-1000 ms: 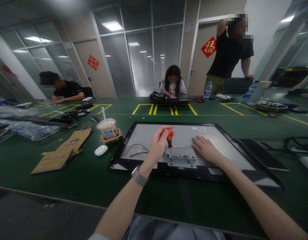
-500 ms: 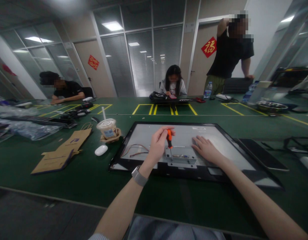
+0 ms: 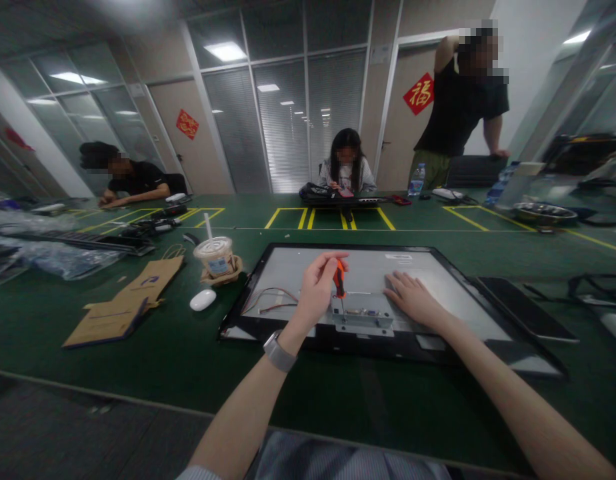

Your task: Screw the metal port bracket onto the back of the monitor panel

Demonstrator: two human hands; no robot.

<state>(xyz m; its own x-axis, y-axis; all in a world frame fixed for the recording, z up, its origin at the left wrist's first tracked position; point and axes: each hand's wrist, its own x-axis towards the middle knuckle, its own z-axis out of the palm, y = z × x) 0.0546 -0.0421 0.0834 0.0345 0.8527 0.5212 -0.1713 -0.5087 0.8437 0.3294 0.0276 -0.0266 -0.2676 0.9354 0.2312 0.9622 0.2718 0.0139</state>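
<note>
An orange and black screwdriver (image 3: 340,279) stands nearly upright, its handle gripped by the fingers of my left hand (image 3: 318,283). Its shaft points down at a metal bracket (image 3: 363,323) with connector ports along it; the tip itself is too small to make out. The bracket sits at the near side of a flat display panel (image 3: 298,263) with a grey back and black frame. On the panel, right of the bracket, my right hand (image 3: 413,297) lies flat with fingers spread, holding nothing. Thin cables (image 3: 278,300) lie on the panel left of my left hand.
Left of the panel are a white mouse (image 3: 203,300), a drink cup (image 3: 215,257) in a cardboard holder and a brown paper bag (image 3: 148,280). A dark flat slab (image 3: 525,307) lies at right. Across the green table (image 3: 163,380), two people sit and one stands.
Almost nothing differs. My left hand stays on the screwdriver at the same spot, and my right hand stays flat on the panel.
</note>
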